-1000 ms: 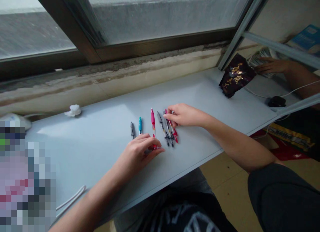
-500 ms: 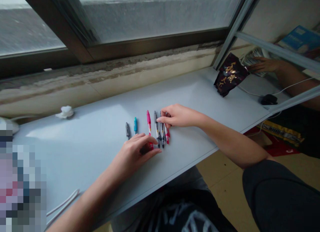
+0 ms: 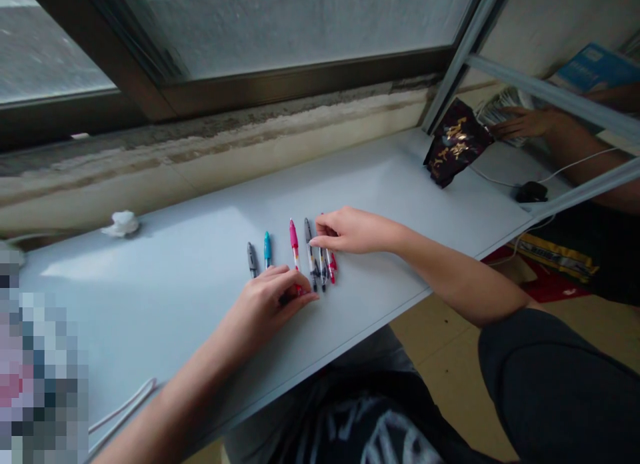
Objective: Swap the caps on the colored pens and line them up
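Left hand (image 3: 265, 311) curled over pink pen (image 3: 294, 243) lower end, grip unclear; right hand (image 3: 355, 231) lay fingers-extended over red pen (image 3: 331, 268), mid-surface (image 3: 150, 304).

No text can be read: the gold characters on the dark bag (image 3: 457, 143) and the white lettering on the blue book (image 3: 595, 67) are too blurred to be made out.

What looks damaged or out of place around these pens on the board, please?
The wall strip below the window frame looks stained and flaking along its top. A crumpled white tissue also lies alone on the board, away from the pens.
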Action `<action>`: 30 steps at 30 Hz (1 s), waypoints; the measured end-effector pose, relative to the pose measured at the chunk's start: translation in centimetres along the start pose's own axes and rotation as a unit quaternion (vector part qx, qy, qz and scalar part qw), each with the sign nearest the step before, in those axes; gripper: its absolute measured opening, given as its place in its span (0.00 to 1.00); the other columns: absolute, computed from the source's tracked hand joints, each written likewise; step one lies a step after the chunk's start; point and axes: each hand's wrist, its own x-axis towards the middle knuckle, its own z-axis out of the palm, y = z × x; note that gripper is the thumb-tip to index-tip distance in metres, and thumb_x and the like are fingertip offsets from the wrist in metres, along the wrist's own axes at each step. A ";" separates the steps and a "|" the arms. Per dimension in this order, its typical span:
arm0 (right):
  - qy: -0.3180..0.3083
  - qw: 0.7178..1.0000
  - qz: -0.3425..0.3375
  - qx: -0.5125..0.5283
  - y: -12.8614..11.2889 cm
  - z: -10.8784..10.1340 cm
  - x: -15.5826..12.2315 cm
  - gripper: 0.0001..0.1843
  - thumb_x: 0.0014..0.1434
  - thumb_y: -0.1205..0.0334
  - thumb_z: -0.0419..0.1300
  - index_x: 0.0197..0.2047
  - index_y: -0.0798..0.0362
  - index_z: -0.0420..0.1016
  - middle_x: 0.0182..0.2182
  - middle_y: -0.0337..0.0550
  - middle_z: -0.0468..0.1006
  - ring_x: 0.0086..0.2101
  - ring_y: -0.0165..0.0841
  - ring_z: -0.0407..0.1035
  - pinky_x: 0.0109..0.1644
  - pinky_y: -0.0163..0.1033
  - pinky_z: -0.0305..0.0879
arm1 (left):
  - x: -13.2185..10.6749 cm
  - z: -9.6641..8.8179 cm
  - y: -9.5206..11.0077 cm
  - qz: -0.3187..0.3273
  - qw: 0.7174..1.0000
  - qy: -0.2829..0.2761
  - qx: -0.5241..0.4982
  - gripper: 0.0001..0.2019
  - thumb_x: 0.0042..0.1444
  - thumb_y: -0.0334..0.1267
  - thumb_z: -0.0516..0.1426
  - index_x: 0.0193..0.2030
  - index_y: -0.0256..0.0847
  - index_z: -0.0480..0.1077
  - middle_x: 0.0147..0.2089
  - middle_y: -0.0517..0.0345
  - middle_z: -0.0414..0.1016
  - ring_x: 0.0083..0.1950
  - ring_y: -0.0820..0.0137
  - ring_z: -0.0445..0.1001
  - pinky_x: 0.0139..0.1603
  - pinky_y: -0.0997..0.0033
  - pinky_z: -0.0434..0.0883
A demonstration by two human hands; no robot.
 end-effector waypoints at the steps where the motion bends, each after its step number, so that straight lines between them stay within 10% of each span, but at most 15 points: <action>1: 0.000 1.000 -0.002 -0.003 0.0 0.0 0.0 0.15 0.75 0.53 0.62 0.39 0.54 0.74 0.29 0.40 0.76 0.30 0.31 0.64 0.37 0.38 0.54 | 0.0 0.0 0.0 0.002 1.000 -0.004 0.002 0.13 0.77 0.45 0.60 0.41 0.42 0.77 0.33 0.62 0.74 0.34 0.70 0.73 0.38 0.72 0.69; 13: 0.003 1.000 -0.007 -0.005 0.1 0.1 0.0 0.15 0.76 0.52 0.62 0.40 0.54 0.76 0.28 0.40 0.76 0.29 0.32 0.64 0.38 0.39 0.53 | 0.1 0.0 -0.3 0.048 0.993 0.019 0.102 0.18 0.74 0.51 0.63 0.63 0.45 0.75 0.47 0.53 0.80 0.46 0.60 0.77 0.50 0.60 0.70; 20: 0.008 1.000 -0.007 0.001 -0.2 0.0 -0.2 0.14 0.76 0.56 0.62 0.40 0.55 0.76 0.26 0.37 0.73 0.29 0.30 0.62 0.37 0.38 0.51 | -0.4 -1.5 -0.9 -0.144 0.934 0.083 0.316 0.16 0.73 0.53 0.60 0.48 0.41 0.72 0.36 0.55 0.76 0.40 0.55 0.77 0.46 0.56 0.69; 24: 0.028 0.999 -0.035 0.017 -0.2 0.2 -0.3 0.15 0.76 0.56 0.62 0.38 0.55 0.74 0.25 0.35 0.70 0.28 0.28 0.60 0.37 0.38 0.50 | -0.5 -1.5 -1.3 -0.159 0.941 0.045 0.295 0.09 0.73 0.45 0.56 0.49 0.42 0.71 0.34 0.57 0.77 0.35 0.58 0.78 0.47 0.55 0.71; 30: 0.052 0.993 -0.088 0.065 0.0 0.6 -0.2 0.22 0.76 0.50 0.62 0.31 0.54 0.69 0.23 0.33 0.68 0.27 0.27 0.59 0.36 0.37 0.50 | -0.2 -0.9 -0.1 -0.098 0.966 0.180 0.160 0.06 0.72 0.41 0.60 0.49 0.44 0.70 0.36 0.62 0.80 0.34 0.68 0.79 0.39 0.67 0.74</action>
